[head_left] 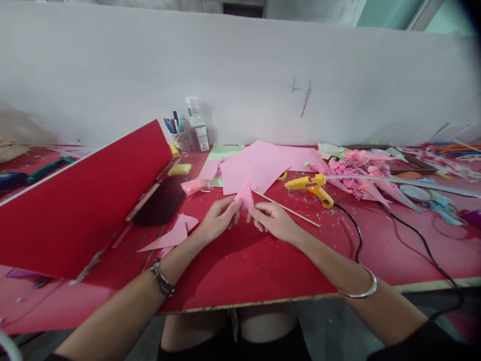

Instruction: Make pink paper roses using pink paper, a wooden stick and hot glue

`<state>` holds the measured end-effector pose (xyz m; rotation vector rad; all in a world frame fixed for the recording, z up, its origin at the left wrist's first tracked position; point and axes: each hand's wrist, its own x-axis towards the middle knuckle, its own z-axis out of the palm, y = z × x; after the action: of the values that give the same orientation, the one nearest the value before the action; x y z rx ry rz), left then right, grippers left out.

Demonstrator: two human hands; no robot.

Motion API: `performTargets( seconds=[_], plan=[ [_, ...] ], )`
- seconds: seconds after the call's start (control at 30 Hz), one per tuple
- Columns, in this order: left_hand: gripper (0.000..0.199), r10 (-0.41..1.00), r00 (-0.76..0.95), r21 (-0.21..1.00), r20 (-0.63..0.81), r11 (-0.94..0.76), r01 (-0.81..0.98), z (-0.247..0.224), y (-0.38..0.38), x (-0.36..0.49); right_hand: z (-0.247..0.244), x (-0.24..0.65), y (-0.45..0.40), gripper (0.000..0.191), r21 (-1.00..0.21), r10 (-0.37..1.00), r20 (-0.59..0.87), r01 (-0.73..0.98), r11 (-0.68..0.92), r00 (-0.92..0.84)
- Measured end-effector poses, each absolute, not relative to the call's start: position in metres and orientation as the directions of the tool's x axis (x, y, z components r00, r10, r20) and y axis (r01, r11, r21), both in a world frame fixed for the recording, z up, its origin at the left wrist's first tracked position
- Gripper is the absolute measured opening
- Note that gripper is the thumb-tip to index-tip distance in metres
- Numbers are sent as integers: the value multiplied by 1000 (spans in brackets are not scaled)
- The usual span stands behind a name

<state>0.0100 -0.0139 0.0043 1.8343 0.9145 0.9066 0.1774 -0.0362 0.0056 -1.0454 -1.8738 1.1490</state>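
Between my two hands is a small folded piece of pink paper (245, 195), its point facing away from me. My left hand (222, 216) pinches its left edge with thumb and fingers. On the other side, my right hand (271, 218) grips the lower right corner. Just beyond lie large sheets of pink paper (259, 163), partly over a green sheet. A thin wooden stick (289, 209) rests on the table to the right of the folded paper. Cut pink paper pieces (176, 234) lie left of my left forearm.
A yellow glue gun (311, 187) with a black cord lies right of my hands. Behind it are pink paper cones (361, 175) in a heap. At left leans a red board (97, 200). A pen cup (181, 141) and a bottle (199, 130) stand near the white partition (131, 70).
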Motion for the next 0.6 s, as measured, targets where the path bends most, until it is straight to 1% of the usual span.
performTargets(
  seconds=[0.1,0.2,0.27,0.33,0.43,0.6],
  plan=[
    [29,856,460,936,234,-326,130,4,-13,11,5,176,-37,27,-871,878,185,340,354,-442],
    [25,851,449,943,271,-329,53,3,-13,12,4,175,-37,26,-757,860,276,453,470,-430],
    [24,850,446,947,280,-321,16,3,-13,12,4,176,-37,29,-705,853,302,503,500,-425],
    [24,852,444,952,279,-305,-13,2,-13,11,4,176,-37,26,-704,853,312,502,503,-418],
    [22,854,449,960,264,-279,-33,2,-13,11,3,177,-36,21,-744,862,307,463,481,-402],
    [20,885,398,962,241,-273,24,3,-15,13,1,176,-36,22,-792,876,290,417,446,-386]
  ],
)
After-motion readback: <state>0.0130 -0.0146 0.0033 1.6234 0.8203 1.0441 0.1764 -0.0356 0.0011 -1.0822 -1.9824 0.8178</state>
